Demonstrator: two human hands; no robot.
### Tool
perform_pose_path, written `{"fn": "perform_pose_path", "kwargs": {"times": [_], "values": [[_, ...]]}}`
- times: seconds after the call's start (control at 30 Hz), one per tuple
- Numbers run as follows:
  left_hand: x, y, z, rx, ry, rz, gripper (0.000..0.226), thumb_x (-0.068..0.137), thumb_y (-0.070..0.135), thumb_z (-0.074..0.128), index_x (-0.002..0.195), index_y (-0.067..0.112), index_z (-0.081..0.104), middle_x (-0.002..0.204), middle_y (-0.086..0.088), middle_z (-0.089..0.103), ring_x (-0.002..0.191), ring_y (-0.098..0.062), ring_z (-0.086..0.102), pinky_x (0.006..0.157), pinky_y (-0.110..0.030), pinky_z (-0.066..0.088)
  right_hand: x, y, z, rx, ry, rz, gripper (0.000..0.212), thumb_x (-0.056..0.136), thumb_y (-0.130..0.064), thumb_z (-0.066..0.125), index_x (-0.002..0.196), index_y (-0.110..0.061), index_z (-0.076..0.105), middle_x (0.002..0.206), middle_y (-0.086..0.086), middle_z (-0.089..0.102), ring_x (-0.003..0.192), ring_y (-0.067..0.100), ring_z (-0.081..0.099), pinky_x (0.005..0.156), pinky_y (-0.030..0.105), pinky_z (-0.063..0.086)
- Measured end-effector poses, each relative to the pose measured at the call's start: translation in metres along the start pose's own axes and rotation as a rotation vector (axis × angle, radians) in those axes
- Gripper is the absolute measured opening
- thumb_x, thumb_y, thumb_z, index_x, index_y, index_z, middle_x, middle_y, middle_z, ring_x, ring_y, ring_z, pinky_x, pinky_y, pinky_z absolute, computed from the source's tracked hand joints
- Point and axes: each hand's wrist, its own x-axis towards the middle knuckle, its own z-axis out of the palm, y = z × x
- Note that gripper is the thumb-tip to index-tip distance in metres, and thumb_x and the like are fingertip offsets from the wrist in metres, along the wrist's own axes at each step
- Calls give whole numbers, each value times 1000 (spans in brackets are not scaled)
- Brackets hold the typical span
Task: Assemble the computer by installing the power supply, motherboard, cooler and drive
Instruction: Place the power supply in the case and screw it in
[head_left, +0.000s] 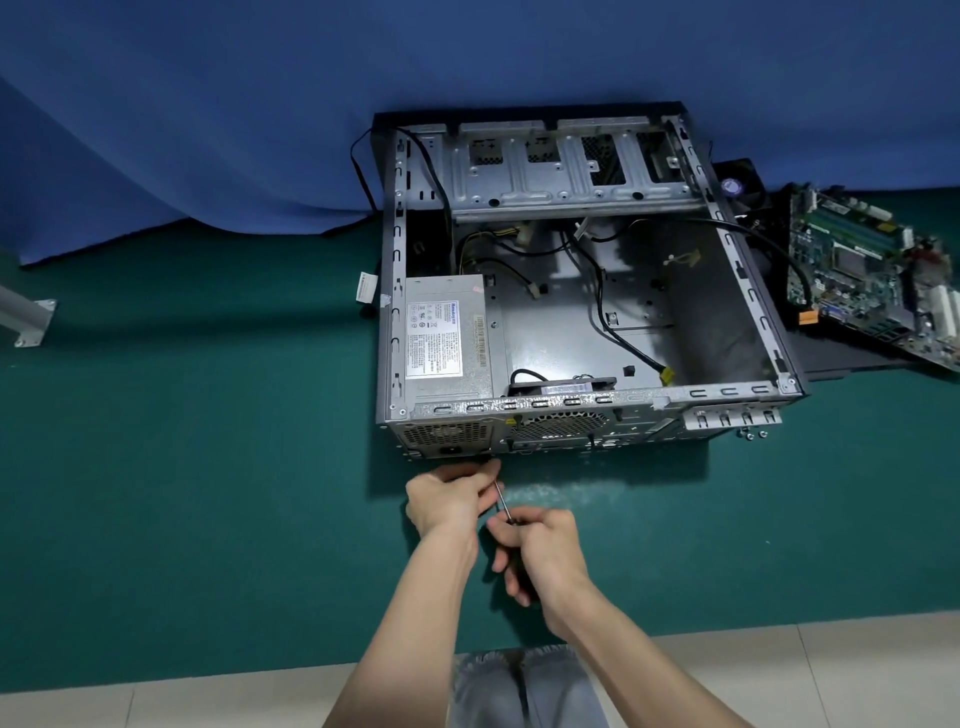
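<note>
An open grey computer case (748, 291) lies on its side on the green mat. A grey power supply (447, 343) sits in its near left corner. My right hand (540, 551) grips the dark handle of a screwdriver (502, 500), whose thin shaft points up at the case's rear panel below the power supply. My left hand (447, 499) pinches the shaft near its tip, just in front of the case. The green motherboard (862, 275) lies outside the case to the right, on a black panel. A black fan (737, 184) lies behind the case at the right.
Loose black and yellow cables (602, 291) trail across the case floor. Two or three small screws (753, 434) lie on the green mat (208, 467) by the case's near right corner. A blue cloth (208, 130) hangs behind. A metal bracket (31, 322) stands at far left.
</note>
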Motion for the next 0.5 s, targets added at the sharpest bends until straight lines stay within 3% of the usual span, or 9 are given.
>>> {"fn": "perform_pose_path", "kwargs": {"times": [0.17,0.23,0.3,0.37,0.43,0.5], "values": [[-1,-2,1,180,-72,7,7,76,-9,72,74,-6,66,64,-20,68,51,-24,66,46,-26,53,1,4,-1,65,-90,27,13,92,-4,57,98,7,56,57,16,58,29,20,43,31,16,23],[0,0,2,223,-44,48,9,75,-11,72,71,-5,66,63,-18,66,47,-21,65,45,-25,54,0,8,1,3,-93,32,26,88,-7,64,105,-1,46,69,19,62,34,23,49,31,21,30],[0,0,2,247,-33,81,10,74,-11,73,71,-5,66,62,-17,66,47,-20,65,49,-27,56,-1,16,3,-153,13,4,35,82,-8,70,97,-11,38,82,21,61,38,25,53,35,27,41],[-1,0,3,258,-23,98,10,72,-11,75,71,-5,66,61,-16,66,47,-20,65,54,-29,59,-2,25,7,-302,182,-62,32,83,-10,71,83,-14,39,81,14,60,44,24,56,42,31,45],[-2,-1,3,253,-7,105,10,71,-9,77,71,-5,67,61,-15,66,46,-19,65,53,-28,58,-3,31,11,-219,237,-86,29,87,-9,69,77,-11,42,73,11,59,46,22,56,45,30,45],[-2,-1,1,232,3,106,10,71,-6,78,72,-4,68,60,-14,67,47,-19,65,51,-26,57,-4,35,14,5,182,-62,24,90,-4,65,77,-7,45,63,12,60,45,22,56,46,31,46]]}}
